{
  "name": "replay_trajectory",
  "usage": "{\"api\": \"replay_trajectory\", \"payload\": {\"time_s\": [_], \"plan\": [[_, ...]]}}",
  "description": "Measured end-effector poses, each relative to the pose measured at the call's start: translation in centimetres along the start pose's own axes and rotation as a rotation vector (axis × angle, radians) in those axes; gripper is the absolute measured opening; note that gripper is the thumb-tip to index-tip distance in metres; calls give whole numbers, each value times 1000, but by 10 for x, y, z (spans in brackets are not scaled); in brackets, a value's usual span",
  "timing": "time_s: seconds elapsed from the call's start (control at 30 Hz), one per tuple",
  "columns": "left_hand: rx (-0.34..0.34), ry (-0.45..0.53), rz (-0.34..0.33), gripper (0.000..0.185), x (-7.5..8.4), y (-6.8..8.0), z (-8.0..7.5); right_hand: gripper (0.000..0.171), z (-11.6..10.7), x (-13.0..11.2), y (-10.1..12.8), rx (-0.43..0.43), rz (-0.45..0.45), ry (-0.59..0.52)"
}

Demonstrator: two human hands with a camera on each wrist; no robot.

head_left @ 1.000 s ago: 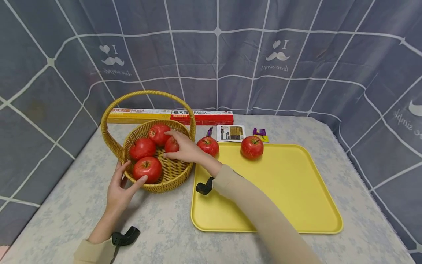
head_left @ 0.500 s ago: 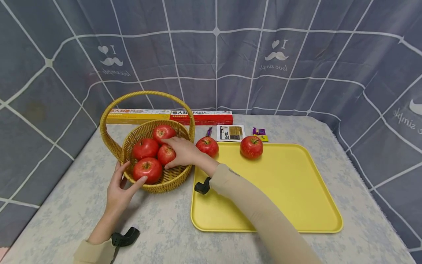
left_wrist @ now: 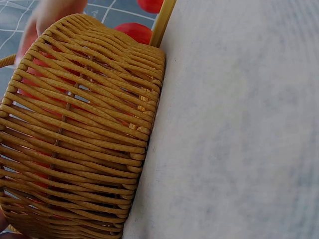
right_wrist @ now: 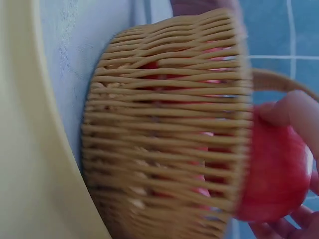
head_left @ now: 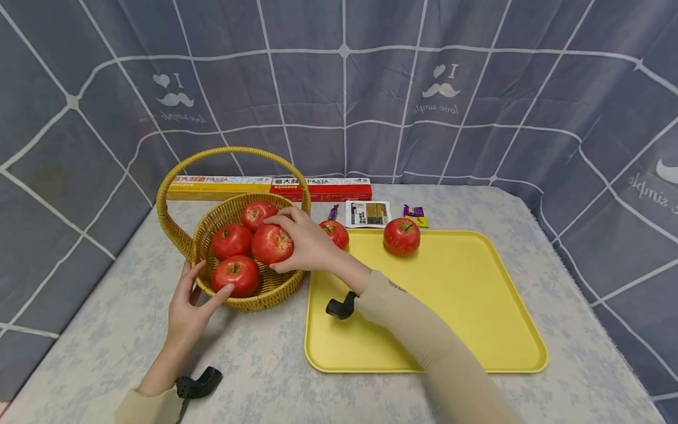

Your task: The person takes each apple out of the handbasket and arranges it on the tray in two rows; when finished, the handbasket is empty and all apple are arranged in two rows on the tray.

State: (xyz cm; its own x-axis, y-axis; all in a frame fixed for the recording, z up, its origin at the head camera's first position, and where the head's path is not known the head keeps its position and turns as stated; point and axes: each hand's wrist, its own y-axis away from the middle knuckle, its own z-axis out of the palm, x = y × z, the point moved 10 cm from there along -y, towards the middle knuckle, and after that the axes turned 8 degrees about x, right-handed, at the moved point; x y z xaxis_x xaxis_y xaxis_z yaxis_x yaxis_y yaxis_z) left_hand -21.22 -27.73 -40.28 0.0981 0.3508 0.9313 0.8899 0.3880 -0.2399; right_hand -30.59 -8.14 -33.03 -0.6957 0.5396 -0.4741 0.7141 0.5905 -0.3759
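Note:
My right hand (head_left: 308,242) holds a red apple (head_left: 271,244) between thumb and fingers at the right side of a yellow wicker basket (head_left: 265,302). In the right wrist view this apple (right_wrist: 276,174) shows above the basket's rim. Three other apples lie inside: one at the front (head_left: 235,275), one at the left (head_left: 232,240) and one at the back (head_left: 258,213). My left hand (head_left: 188,312) grips the basket's left front rim, with the thumb over the edge and the fingers along the outside. The left wrist view shows mostly the woven wall (left_wrist: 84,134).
Right of the basket lies a yellow tray (head_left: 450,306). Two apples sit along its far edge, one at the left corner (head_left: 336,234) and one farther right (head_left: 401,237). Behind are pasta boxes (head_left: 323,189), a white packet (head_left: 368,214) and small wrapped snacks (head_left: 415,215). The basket's tall handle (head_left: 233,150) arches overhead.
My right hand has taken hold of the apple at the basket's right side and raised it. The neighbouring apples have shifted slightly. My left hand stays on the rim.

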Motion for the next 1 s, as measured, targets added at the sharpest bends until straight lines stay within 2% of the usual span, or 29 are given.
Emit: {"api": "replay_trajectory", "payload": {"time_s": [0.13,0.23,0.4,0.53,0.77,1.0], "plan": [[2,-14,-2,74,1,0,0,78,-30,-4,20,26,-16,-63],[4,-21,-1,74,2,0,0,77,-53,2,36,71,-18,-169],[2,-9,0,73,3,2,2,85,-87,29,66,121,20,-389],[5,4,3,72,4,2,1,85,-114,61,89,168,76,-466],[14,4,3,70,3,2,1,82,-157,128,129,301,207,-490],[11,2,2,71,2,1,2,87,-178,192,170,388,380,-369]]}}
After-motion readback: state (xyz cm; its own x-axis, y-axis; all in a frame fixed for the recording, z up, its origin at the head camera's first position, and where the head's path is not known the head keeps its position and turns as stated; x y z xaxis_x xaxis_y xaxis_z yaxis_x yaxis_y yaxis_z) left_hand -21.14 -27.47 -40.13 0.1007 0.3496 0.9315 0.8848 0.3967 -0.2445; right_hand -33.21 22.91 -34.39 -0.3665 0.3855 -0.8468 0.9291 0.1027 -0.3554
